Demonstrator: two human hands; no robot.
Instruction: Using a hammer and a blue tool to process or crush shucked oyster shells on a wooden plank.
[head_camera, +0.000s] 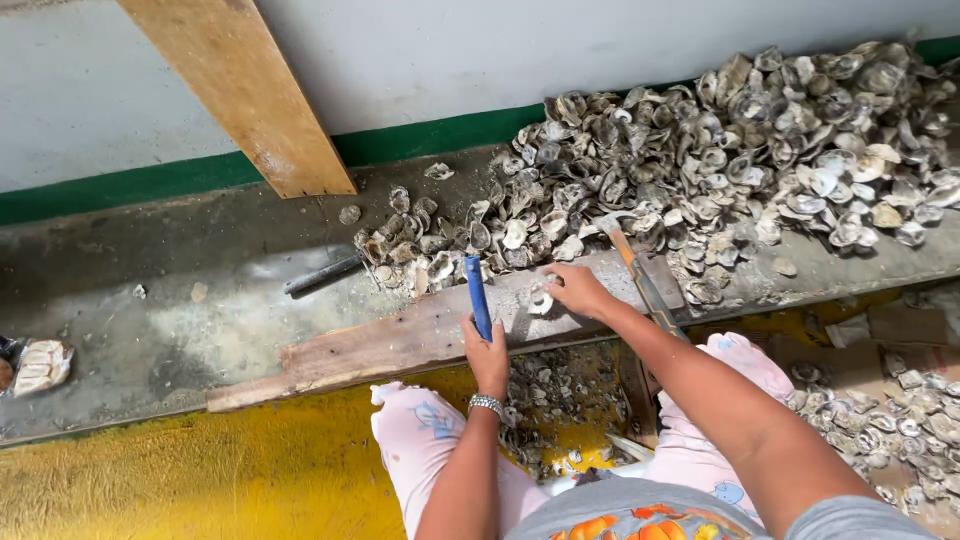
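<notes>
My left hand (488, 352) grips a tool with a blue handle (478, 292), held upright over a worn wooden plank (360, 350). A silver bracelet circles that wrist. My right hand (577, 290) presses an oyster shell (540, 297) onto the plank, just right of the blue tool. Behind both hands a big heap of grey oyster shells (720, 150) spreads along the concrete ledge.
A hammer (640, 275) lies on the plank by my right forearm. A dark metal rod (322, 274) rests on the ledge to the left. A slanted wooden beam (240, 90) leans against the wall. More shells (900, 420) lie on the floor at right, and some between my knees.
</notes>
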